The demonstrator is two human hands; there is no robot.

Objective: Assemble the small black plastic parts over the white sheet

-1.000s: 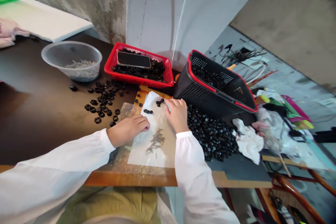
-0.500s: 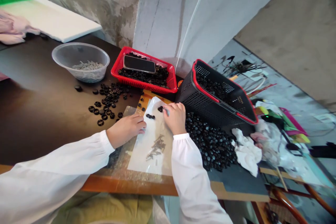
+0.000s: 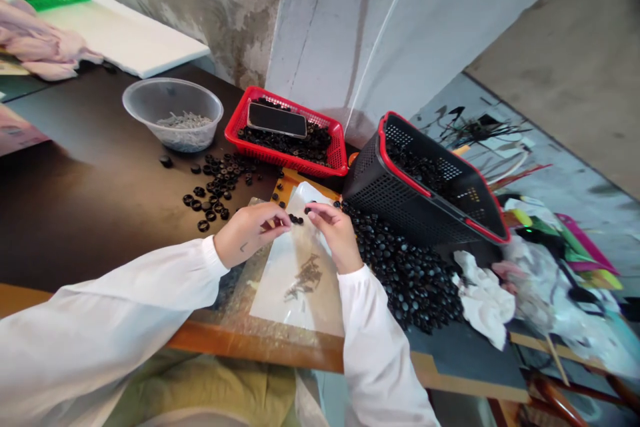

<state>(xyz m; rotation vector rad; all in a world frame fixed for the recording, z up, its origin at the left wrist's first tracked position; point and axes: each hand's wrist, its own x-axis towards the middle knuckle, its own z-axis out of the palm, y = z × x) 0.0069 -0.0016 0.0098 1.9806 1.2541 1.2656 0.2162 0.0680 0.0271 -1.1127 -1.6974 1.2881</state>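
Note:
My left hand [image 3: 249, 234] and my right hand [image 3: 337, 235] meet over a clear plastic sheet [image 3: 295, 293] at the table's front edge. Between their fingertips lies a small cluster of black ring-shaped parts [image 3: 296, 219]. My right fingertips pinch close to a dark speck, though I cannot tell whether they hold it. A small bunch of brown screws [image 3: 303, 278] lies on the sheet below my hands. To the right of my right hand spreads a large heap of black round parts [image 3: 400, 273].
Several black rings [image 3: 215, 187] lie on the dark tabletop [image 3: 100, 213]. Behind them stand a clear bowl of screws [image 3: 173, 97], a red basket [image 3: 287, 153] holding black parts and a phone [image 3: 277, 120], and a tilted black basket [image 3: 425, 213]. Crumpled white cloth [image 3: 484, 300] lies right.
My hands have drawn closer together, and my left fingers now reach the small black parts. The black parts on the sheet sit closer together. The whole view has shifted slightly.

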